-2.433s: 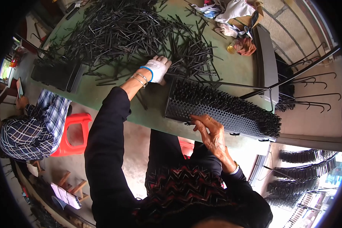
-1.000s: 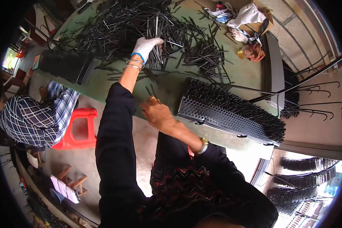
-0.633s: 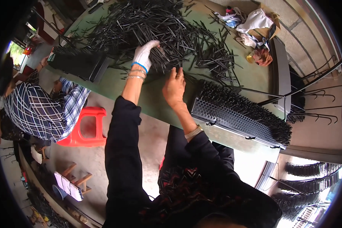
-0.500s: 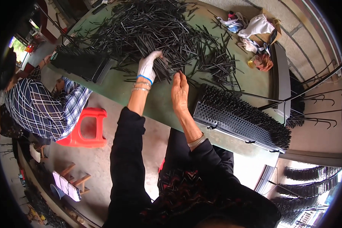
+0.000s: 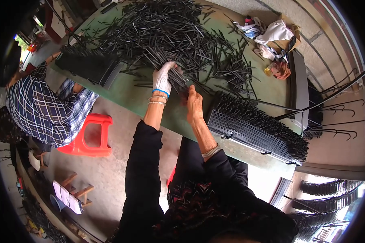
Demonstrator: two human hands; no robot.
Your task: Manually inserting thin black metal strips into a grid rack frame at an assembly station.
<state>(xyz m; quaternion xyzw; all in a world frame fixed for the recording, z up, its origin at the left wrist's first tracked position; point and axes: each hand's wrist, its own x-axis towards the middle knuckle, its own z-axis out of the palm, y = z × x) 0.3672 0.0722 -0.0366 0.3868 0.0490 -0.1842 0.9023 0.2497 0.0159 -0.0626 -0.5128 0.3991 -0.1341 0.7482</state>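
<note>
My left hand [image 5: 163, 79], in a white glove with a blue cuff, is closed around a bundle of thin black strips [image 5: 177, 79]. The bundle slants over the near edge of a big loose heap of the same strips [image 5: 162, 30]. Just right of the bundle's lower ends is my bare right hand [image 5: 195, 106], fingers close together and slightly bent, thumb apart and blurred. Whether it touches the strip ends I cannot tell. To its right lies a long perforated black rack [image 5: 251, 128], its holes filled with upright black pieces.
The green table [image 5: 121, 97] carries another dark filled rack [image 5: 87, 69] at left. Cloths [image 5: 273, 32] and a small yellowish jar [image 5: 268, 71] lie far right. A person in a checked shirt [image 5: 40, 109] sits left, by a red stool [image 5: 91, 137]. Metal hooks [image 5: 340, 106] stick out at right.
My left hand has moved slightly right and nearer with the bundle. My right hand has also come nearer, its fingers more bent than before.
</note>
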